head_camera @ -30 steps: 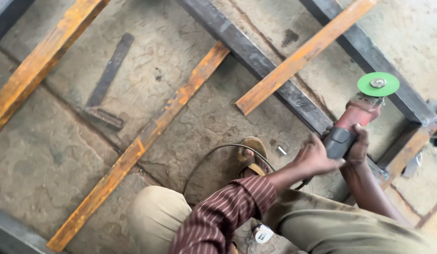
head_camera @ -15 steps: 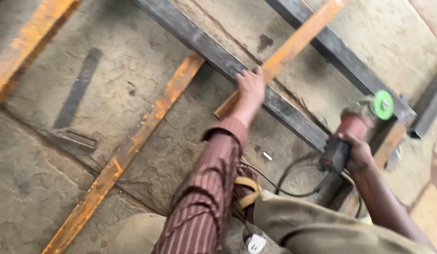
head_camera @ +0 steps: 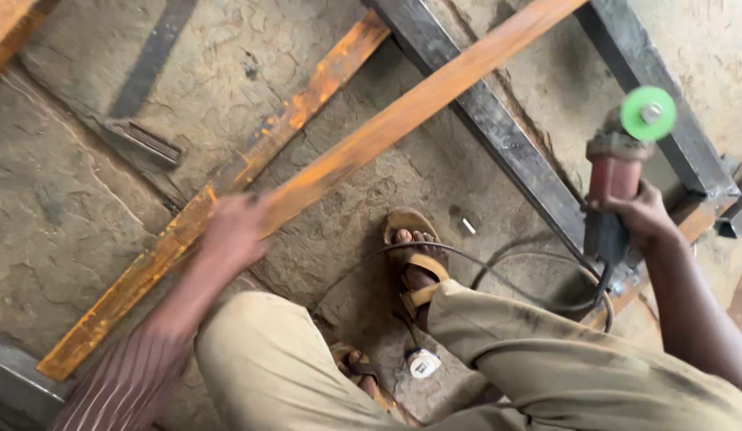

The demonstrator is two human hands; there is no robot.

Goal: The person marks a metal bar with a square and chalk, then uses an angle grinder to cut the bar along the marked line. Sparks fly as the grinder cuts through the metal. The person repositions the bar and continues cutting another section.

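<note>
My left hand (head_camera: 231, 231) grips the near end of a long rusty orange steel bar (head_camera: 435, 96), which slants up to the top right and passes over a dark steel tube (head_camera: 498, 128). My right hand (head_camera: 642, 215) holds a red angle grinder (head_camera: 614, 172) with a green disc (head_camera: 649, 112), raised at the right beside the dark frame. The grinder's black cable (head_camera: 498, 267) loops across the floor past my sandalled foot (head_camera: 415, 259).
Another rusty bar (head_camera: 147, 275) lies flat on the cracked concrete floor, slanting from lower left to top centre. A steel try square (head_camera: 143, 96) lies at the upper left. A second dark tube (head_camera: 658, 88) runs along the right. A small white tape measure (head_camera: 424, 363) sits between my legs.
My left hand has pulled back toward me with the rusty bar, drawing its end down and left. The grinder stays held at the right, now a little higher in view.
</note>
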